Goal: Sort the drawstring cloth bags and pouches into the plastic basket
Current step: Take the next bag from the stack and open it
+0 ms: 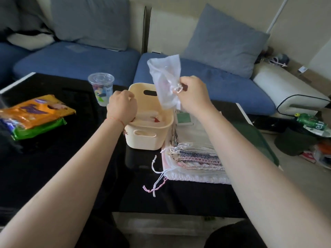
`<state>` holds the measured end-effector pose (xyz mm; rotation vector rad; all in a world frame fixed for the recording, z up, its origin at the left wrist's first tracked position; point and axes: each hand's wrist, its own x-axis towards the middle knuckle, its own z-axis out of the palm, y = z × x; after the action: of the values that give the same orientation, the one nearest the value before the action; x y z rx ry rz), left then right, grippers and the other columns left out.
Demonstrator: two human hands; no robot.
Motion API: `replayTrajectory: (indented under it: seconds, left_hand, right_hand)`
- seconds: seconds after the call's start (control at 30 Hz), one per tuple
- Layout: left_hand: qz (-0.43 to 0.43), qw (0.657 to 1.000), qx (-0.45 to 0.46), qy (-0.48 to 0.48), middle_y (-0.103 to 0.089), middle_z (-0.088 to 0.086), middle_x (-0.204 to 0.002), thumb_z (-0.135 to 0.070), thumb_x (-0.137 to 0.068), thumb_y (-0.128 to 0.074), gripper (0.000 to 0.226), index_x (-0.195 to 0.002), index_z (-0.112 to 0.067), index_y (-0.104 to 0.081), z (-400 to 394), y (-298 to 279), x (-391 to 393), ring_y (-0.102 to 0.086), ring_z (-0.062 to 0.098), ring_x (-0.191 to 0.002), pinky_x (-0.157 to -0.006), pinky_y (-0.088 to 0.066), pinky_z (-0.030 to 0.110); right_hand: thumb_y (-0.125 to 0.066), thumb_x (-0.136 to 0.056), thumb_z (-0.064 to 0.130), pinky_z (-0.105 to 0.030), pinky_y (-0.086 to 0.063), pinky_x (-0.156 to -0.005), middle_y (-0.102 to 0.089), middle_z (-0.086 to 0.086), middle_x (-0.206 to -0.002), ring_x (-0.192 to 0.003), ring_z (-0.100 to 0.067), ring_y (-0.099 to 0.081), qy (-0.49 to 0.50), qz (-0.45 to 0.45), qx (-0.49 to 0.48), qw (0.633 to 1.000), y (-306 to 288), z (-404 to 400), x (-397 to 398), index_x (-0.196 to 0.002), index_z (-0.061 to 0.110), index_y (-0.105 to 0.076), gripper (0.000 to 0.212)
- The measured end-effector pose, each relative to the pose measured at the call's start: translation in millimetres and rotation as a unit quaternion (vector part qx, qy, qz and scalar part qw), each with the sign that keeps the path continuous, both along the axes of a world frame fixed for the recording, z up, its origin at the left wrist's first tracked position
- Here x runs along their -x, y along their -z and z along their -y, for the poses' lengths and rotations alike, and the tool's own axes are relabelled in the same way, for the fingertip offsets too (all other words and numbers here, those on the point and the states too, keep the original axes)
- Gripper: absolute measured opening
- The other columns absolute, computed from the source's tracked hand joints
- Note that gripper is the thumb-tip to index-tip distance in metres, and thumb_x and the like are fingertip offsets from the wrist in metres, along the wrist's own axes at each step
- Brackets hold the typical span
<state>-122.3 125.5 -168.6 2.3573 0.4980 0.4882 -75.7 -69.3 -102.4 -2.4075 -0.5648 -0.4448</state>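
Head view: a white drawstring pouch (165,81) is pinched at its cord by the curled fingers of the right hand (192,93) above the cream plastic basket (148,138), whose contents are pressed aside by the left hand (121,106), presumably for room

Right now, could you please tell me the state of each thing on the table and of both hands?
Pouch: held up above the basket, pinched by the right hand.
Left hand: reaching into the basket, fingers hidden.
Basket: upright, open, some bags inside.
Stack of bags: flat beside the basket, strings trailing.
Cup: upright, lidded.
Packets: lying flat, stacked.
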Motion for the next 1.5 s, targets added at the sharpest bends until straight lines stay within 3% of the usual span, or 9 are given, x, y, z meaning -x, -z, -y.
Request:
replayTrajectory:
  seconds: [0.17, 0.43, 0.6, 0.7, 0.77, 0.9, 1.03, 1.27, 1.5]
  left_hand:
    - [0.018, 0.994, 0.105, -0.012, -0.052, 0.008, -0.135, -0.011, -0.091, -0.036, 0.044, -0.130, -0.015, -0.056, -13.0, 1.6, -6.9, -0.051, 0.026, -0.119, -0.095, -0.039, 0.033]
    - [0.034, 0.986, 0.160, -0.033, -0.049, 0.007, -0.134, -0.008, -0.089, -0.037, 0.043, -0.124, -0.018, -0.059, -14.4, 7.0, -19.8, -0.053, 0.024, -0.111, -0.088, -0.041, 0.030]
    - [0.032, 0.983, 0.179, -0.021, -0.046, 0.007, -0.130, -0.008, -0.090, -0.037, 0.042, -0.122, -0.021, -0.060, -18.2, 9.5, -22.4, -0.053, 0.026, -0.108, -0.086, -0.041, 0.031]
    - [0.016, 0.985, 0.171, -0.014, -0.045, 0.007, -0.129, -0.009, -0.090, -0.036, 0.041, -0.118, -0.022, -0.062, -16.9, 9.4, -22.9, -0.052, 0.026, -0.106, -0.083, -0.037, 0.030]
    - [0.009, 0.986, 0.167, -0.010, -0.045, 0.006, -0.129, -0.010, -0.091, -0.036, 0.040, -0.118, -0.022, -0.063, -17.0, 9.5, -23.6, -0.052, 0.025, -0.106, -0.083, -0.037, 0.030]
    - [-0.008, 0.990, 0.136, -0.021, -0.045, 0.009, -0.130, -0.013, -0.091, -0.037, 0.041, -0.122, -0.021, -0.062, -13.1, 7.6, -24.3, -0.045, 0.030, -0.119, -0.096, -0.040, 0.037]
    - [-0.014, 0.999, 0.029, -0.043, -0.047, 0.011, -0.128, -0.012, -0.092, -0.040, 0.040, -0.125, -0.020, -0.062, -2.8, 2.4, -20.4, -0.039, 0.032, -0.121, -0.100, -0.032, 0.042]
    - [0.034, 0.998, -0.046, 0.010, -0.050, 0.010, -0.131, -0.011, -0.094, -0.039, 0.039, -0.122, -0.019, -0.065, 29.8, -9.9, -20.9, -0.040, 0.031, -0.120, -0.099, -0.031, 0.038]
    - [0.149, 0.967, -0.124, 0.165, -0.066, 0.011, -0.100, -0.012, -0.081, -0.048, 0.028, -0.089, -0.010, -0.074, 126.3, -2.5, -21.0, -0.054, 0.036, -0.100, -0.083, -0.041, 0.038]
  right_hand:
    - [-0.051, -0.088, 0.005, -0.030, -0.032, -0.065, -0.056, -0.009, -0.097, -0.087, -0.030, -0.051, -0.011, 0.021, 0.162, 0.987, 15.4, -52.3, -5.6, -0.091, 0.007, -0.059, 0.008]
    - [-0.055, -0.089, 0.002, -0.036, -0.039, -0.068, -0.053, -0.010, -0.107, -0.104, -0.032, -0.059, -0.056, 0.011, 0.393, 0.918, 36.0, -85.7, -10.0, -0.121, 0.011, -0.052, 0.033]
    - [-0.035, -0.102, 0.021, -0.028, -0.037, -0.065, -0.049, -0.005, -0.094, -0.103, -0.030, -0.058, -0.026, -0.075, 0.372, 0.925, 46.3, -100.4, -17.0, -0.112, 0.010, -0.060, 0.030]
    - [-0.046, -0.097, 0.023, -0.032, -0.047, -0.083, -0.053, -0.006, -0.089, -0.091, -0.028, -0.053, -0.043, -0.216, 0.366, 0.904, 49.0, -102.9, -11.5, -0.087, 0.018, -0.055, 0.014]
    - [-0.054, -0.095, 0.023, -0.033, -0.044, -0.077, -0.053, -0.002, -0.081, -0.084, -0.026, -0.053, -0.011, -0.297, 0.328, 0.897, 47.1, -103.3, -5.7, -0.078, 0.024, -0.050, 0.018]
    - [-0.050, -0.099, 0.037, -0.034, -0.047, -0.084, -0.064, -0.005, -0.103, -0.095, -0.027, -0.058, -0.055, -0.204, 0.333, 0.919, 39.2, -94.8, -7.7, -0.108, 0.014, -0.067, 0.029]
    - [-0.039, -0.105, 0.029, -0.034, -0.040, -0.097, -0.059, -0.005, -0.131, -0.114, -0.028, -0.055, -0.068, -0.285, 0.389, 0.874, 38.4, -89.9, -4.2, -0.137, 0.018, -0.056, 0.038]
    - [-0.038, -0.088, -0.002, -0.028, -0.044, -0.092, -0.067, -0.002, -0.119, -0.113, -0.022, -0.058, -0.007, -0.129, 0.093, 0.987, 17.7, -28.2, -14.2, -0.100, 0.017, -0.076, 0.044]
    - [-0.046, -0.097, 0.013, -0.030, -0.044, -0.086, -0.067, -0.002, -0.106, -0.102, -0.022, -0.059, 0.105, -0.233, 0.088, 0.963, 67.9, 84.8, -3.1, -0.097, 0.009, -0.074, 0.028]
